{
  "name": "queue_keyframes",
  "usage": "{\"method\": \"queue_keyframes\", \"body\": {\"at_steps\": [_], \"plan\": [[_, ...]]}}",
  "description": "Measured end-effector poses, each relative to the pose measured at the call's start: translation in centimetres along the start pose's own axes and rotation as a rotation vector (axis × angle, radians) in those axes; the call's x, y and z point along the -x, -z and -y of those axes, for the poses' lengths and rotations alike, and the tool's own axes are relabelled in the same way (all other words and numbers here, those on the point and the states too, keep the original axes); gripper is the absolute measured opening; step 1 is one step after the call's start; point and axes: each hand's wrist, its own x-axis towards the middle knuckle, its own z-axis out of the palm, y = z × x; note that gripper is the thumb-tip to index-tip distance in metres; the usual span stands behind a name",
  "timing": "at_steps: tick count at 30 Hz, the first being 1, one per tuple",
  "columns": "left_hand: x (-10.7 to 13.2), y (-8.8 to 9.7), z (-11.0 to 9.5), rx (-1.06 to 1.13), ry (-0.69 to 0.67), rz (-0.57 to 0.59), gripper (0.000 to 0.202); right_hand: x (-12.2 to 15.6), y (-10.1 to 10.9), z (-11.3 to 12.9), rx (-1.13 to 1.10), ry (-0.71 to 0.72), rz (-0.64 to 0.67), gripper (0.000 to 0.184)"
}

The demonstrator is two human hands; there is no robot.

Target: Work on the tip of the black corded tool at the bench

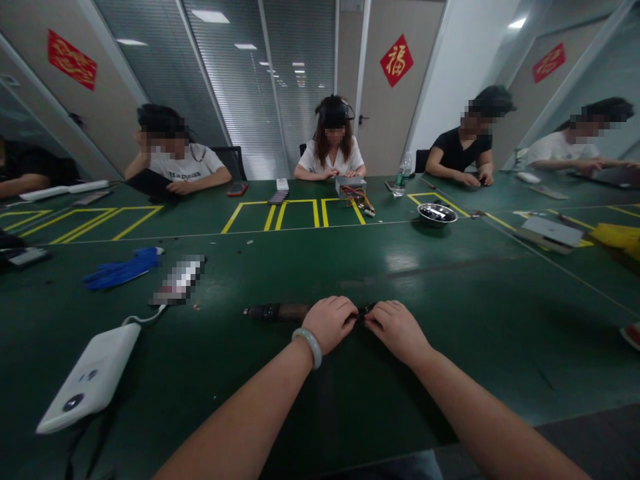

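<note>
A long brown-and-black cylindrical tool (286, 313), which looks like an electric screwdriver, lies on the green table with its narrow metal tip to the left. My left hand (330, 323), with a pale bangle at the wrist, is closed over the tool's right end. Close beside it, my right hand (397, 330) has its fingers bent in a pinch on a small dark part. The fingertips of both hands nearly meet. My fingers hide most of what lies between them.
Left of my hands are a blue glove (123, 269), a phone (179, 280) and a white power bank (93, 377) joined by a cable. Farther off stand a metal bowl (437, 214), a bottle (401, 177) and a grey box with coloured wires (351, 185). Several people sit opposite.
</note>
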Motion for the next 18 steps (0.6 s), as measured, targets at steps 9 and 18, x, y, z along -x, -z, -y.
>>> {"method": "queue_keyframes", "body": {"at_steps": [9, 18], "plan": [[0.13, -0.11, 0.2, 0.003, -0.008, -0.004, 0.013, 0.22, -0.11, 0.17, 0.025, 0.022, -0.009, 0.007], [0.07, -0.04, 0.17, 0.012, 0.003, -0.009, 0.01, 0.15, -0.64, -0.16, -0.052, -0.065, -0.067, 0.006]]}}
